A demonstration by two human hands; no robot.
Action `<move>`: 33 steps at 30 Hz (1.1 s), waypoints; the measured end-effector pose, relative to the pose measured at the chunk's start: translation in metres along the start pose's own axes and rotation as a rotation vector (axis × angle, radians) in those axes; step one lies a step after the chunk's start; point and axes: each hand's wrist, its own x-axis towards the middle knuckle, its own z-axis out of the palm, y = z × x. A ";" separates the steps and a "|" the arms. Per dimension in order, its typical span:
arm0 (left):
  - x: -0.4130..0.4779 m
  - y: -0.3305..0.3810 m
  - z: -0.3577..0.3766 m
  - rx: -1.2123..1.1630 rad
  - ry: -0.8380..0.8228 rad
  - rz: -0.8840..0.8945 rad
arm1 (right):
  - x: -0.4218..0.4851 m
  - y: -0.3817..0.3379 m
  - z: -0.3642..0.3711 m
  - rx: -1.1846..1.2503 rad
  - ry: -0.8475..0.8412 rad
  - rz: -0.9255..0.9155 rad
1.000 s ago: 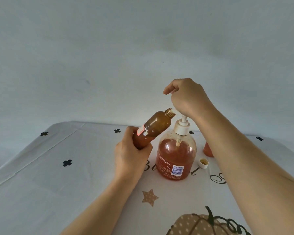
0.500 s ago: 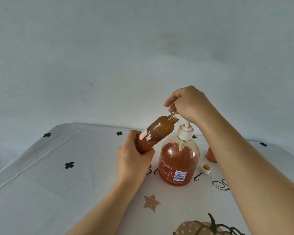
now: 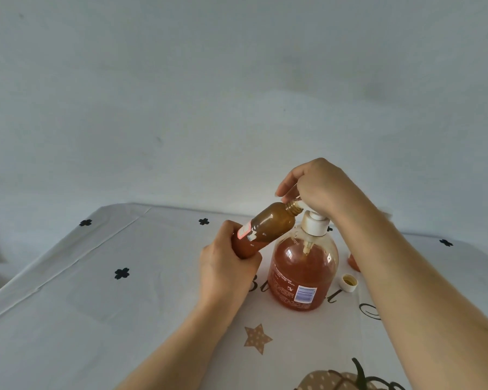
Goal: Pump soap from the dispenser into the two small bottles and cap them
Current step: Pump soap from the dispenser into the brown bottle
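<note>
A pale grey wall fills the upper part of the frame. Below it spreads a white tablecloth printed with black clovers, a tan star and a pumpkin. Right of centre stands the soap dispenser, a clear round bottle of orange-brown soap with a white pump. The right hand sits on top of the pump, fingers curled down over its head, which is hidden beneath them. The left hand, just left of the dispenser, grips the base of 1 small amber bottle, tilted up to the right so its uncapped threaded neck lies under the right fingers. The 2nd small bottle shows only as an orange sliver behind the right forearm. 1 white cap lies open side up just right of the dispenser.
</note>
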 end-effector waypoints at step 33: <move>0.003 -0.004 0.004 -0.019 0.047 0.066 | 0.011 -0.008 -0.004 -0.027 0.085 0.009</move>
